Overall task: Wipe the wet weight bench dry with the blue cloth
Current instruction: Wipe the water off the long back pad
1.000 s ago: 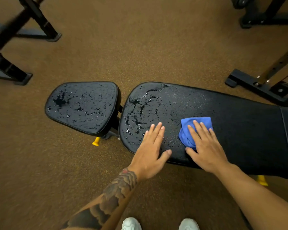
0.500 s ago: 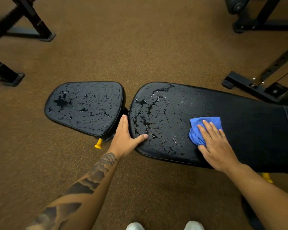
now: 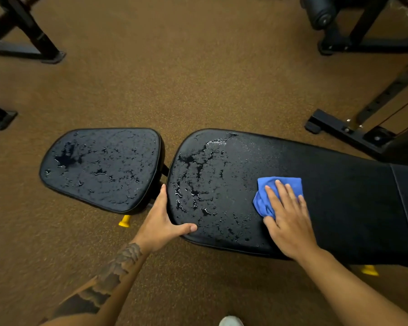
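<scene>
The black weight bench has two pads. Its long back pad (image 3: 327, 191) is beaded with water on the left end and looks matte and dry to the right. The smaller seat pad (image 3: 101, 168) on the left is covered in droplets. A crumpled blue cloth (image 3: 269, 194) lies on the back pad, with my right hand (image 3: 290, 222) pressed flat on it. My left hand (image 3: 160, 224) grips the back pad's near left corner, fingers in the gap between the pads and thumb on top.
Brown carpet floor all around. Black rack feet stand at the far left (image 3: 28, 38) and a black machine base at the right (image 3: 349, 135). A padded roller (image 3: 320, 12) sits at top right. Yellow knobs (image 3: 125, 221) poke out under the bench. My shoe (image 3: 231, 321) shows at the bottom.
My left hand left the top of the back pad and took hold of its left corner. My right hand slid the cloth a little to the right.
</scene>
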A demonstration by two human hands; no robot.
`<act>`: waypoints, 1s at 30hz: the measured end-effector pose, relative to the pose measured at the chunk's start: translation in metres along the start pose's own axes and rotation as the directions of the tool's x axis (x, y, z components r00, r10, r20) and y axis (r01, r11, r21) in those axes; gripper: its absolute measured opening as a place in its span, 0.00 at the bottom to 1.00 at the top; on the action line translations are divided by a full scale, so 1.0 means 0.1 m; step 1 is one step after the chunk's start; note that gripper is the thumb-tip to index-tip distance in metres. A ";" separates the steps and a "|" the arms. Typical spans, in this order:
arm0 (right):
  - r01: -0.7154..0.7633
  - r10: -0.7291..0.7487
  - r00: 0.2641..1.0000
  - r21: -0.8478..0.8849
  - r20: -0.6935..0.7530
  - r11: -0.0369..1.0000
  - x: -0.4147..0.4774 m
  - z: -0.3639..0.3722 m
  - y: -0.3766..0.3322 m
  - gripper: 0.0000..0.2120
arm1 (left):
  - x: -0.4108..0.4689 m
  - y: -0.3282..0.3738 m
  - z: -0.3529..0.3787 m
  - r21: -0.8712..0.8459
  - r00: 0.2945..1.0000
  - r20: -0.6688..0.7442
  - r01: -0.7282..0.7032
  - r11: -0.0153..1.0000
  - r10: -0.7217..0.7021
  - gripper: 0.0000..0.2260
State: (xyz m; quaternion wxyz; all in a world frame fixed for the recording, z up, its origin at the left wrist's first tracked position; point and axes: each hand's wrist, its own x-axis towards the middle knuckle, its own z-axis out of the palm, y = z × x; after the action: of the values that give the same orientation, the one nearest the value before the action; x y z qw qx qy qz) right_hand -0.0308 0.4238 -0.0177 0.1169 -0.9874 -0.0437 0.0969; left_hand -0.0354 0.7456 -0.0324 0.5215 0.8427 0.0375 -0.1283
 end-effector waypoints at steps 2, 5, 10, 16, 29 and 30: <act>-0.027 0.027 1.000 -0.005 -0.002 1.000 0.17 -0.02 -0.13 0.33 | -0.01 0.03 -0.01 0.019 1.000 0.009 -0.001 1.000 0.001 0.59; -0.059 0.059 0.998 -0.015 -0.002 0.998 0.48 -0.03 -0.41 0.34 | 0.01 0.03 -0.02 0.033 0.999 0.033 0.008 0.999 -0.009 0.59; 0.039 -0.038 0.999 -0.041 0.032 0.998 0.65 0.03 -0.93 0.34 | 0.01 0.03 -0.01 0.092 1.000 -0.001 -0.026 0.995 0.027 0.59; 0.294 -0.291 0.955 -0.047 0.065 0.955 -0.22 0.21 -0.94 0.32 | 0.00 0.01 -0.02 0.122 0.995 -0.017 -0.098 0.988 0.101 0.56; -0.165 0.162 0.984 -0.031 -0.075 0.986 0.44 0.11 -1.01 0.31 | 0.02 -0.01 -0.09 0.053 0.986 0.051 -0.164 0.985 0.161 0.50; -0.097 0.094 0.993 -0.040 -0.066 0.994 0.45 0.14 -1.17 0.32 | 0.03 -0.03 -0.09 0.057 0.986 0.046 -0.162 0.985 0.159 0.50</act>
State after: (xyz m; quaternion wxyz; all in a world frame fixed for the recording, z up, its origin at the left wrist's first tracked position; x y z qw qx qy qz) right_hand 0.0030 0.5446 -0.0110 0.0921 -0.9933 0.0054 0.0698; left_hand -0.0318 0.7547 -0.0317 0.5050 0.8556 -0.0452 -0.1045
